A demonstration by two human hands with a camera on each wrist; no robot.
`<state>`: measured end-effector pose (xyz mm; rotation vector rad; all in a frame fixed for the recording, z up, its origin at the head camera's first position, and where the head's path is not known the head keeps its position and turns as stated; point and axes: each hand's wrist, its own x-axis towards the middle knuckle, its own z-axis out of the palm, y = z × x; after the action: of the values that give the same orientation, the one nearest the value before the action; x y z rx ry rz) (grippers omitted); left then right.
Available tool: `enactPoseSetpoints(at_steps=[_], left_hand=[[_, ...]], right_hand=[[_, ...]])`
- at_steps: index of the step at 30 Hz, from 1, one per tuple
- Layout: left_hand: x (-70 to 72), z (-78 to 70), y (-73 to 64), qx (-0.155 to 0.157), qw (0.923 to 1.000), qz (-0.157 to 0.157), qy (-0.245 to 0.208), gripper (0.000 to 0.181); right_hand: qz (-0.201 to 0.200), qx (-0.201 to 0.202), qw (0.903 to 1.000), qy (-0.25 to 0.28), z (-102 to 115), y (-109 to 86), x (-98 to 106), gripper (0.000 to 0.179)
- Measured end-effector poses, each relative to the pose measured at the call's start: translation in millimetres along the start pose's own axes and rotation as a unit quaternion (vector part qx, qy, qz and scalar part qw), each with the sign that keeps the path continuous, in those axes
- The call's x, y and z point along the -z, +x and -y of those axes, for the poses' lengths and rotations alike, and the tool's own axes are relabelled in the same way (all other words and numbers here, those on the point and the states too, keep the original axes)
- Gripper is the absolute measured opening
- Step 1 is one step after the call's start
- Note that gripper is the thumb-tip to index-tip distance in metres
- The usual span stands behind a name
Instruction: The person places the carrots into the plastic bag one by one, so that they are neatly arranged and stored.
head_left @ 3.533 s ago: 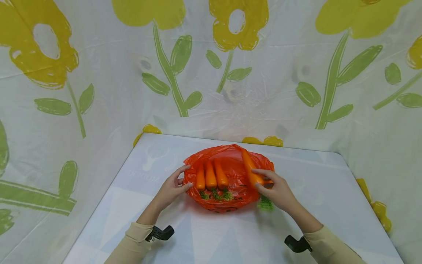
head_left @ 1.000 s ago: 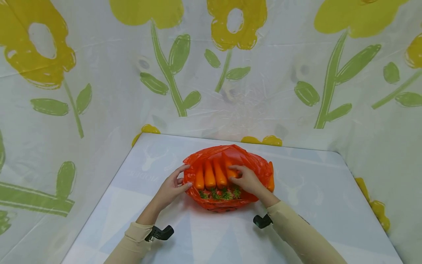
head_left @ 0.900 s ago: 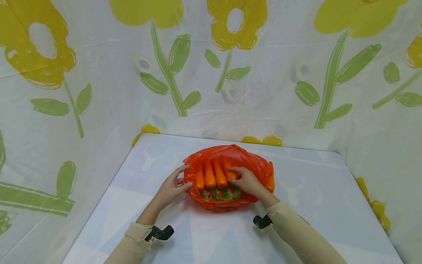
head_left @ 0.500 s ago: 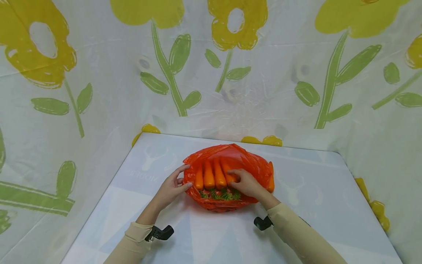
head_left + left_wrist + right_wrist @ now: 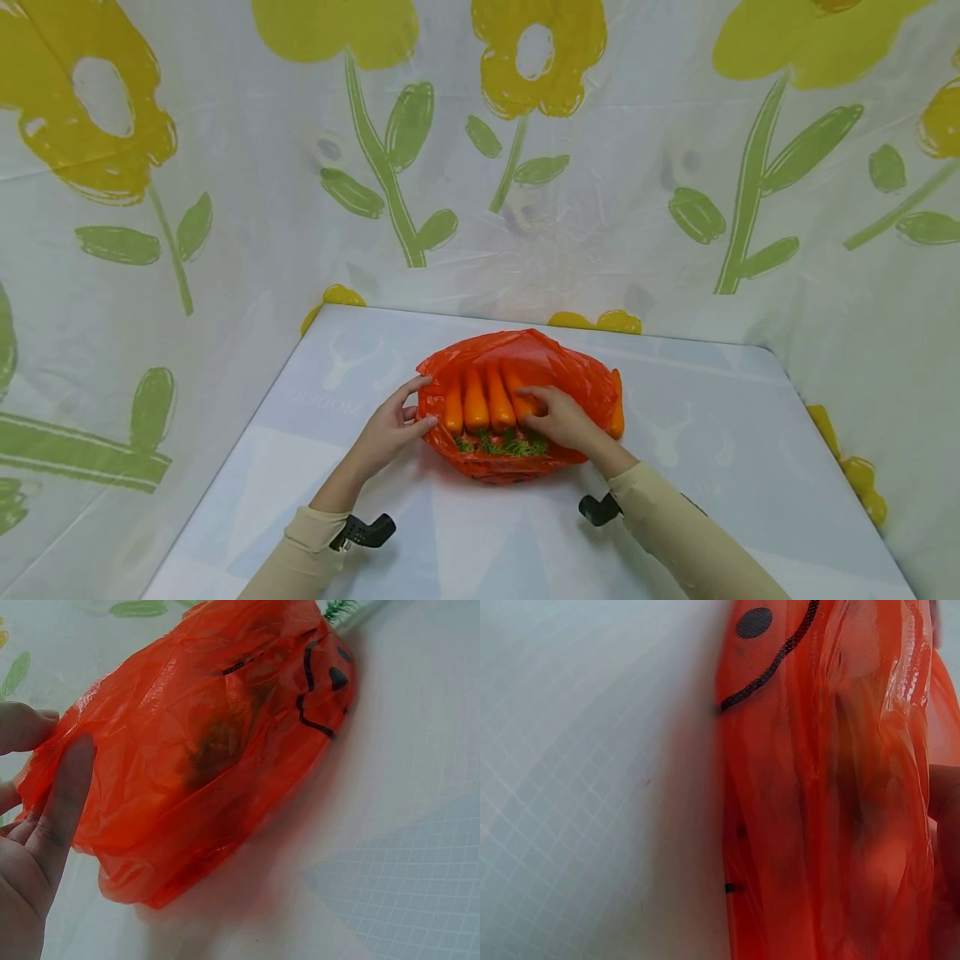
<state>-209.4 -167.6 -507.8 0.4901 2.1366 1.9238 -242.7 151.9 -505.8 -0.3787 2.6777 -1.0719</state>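
A red translucent plastic bag [image 5: 555, 367] lies on its side on the table, its mouth facing me. Inside it, several orange carrots [image 5: 476, 400] lie side by side, their green tops [image 5: 495, 443] toward me. My left hand [image 5: 392, 425] holds the bag's left rim between thumb and fingers; the left wrist view shows the thumb [image 5: 66, 780] against the film. Reaching into the mouth, my right hand [image 5: 562, 419] grips the rightmost carrot [image 5: 519, 392] of the row, partly covering it. In the right wrist view the bag's wall [image 5: 825, 825] hides most of that hand.
Another carrot [image 5: 618, 404] lies just beyond the bag's right side, partly hidden by it. The pale patterned table [image 5: 465, 542] ends at a curtain [image 5: 615, 200] printed with yellow flowers. Both wrists carry small black cameras [image 5: 367, 531].
My right hand has brought a carrot from the bag's right side leftward into the row inside, then nudged it against the others. The left hand has stayed at the rim.
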Motion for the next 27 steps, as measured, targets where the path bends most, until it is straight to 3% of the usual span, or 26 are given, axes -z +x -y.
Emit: enactPoseSetpoints(at_steps=[27], left_hand=[[0.2, 1.1, -0.6, 0.005, 1.0000, -0.004, -0.001, 0.068]], right_hand=[[-0.028, 0.013, 0.9990, -0.030, 2.7, -17.9, 12.1, 0.042]])
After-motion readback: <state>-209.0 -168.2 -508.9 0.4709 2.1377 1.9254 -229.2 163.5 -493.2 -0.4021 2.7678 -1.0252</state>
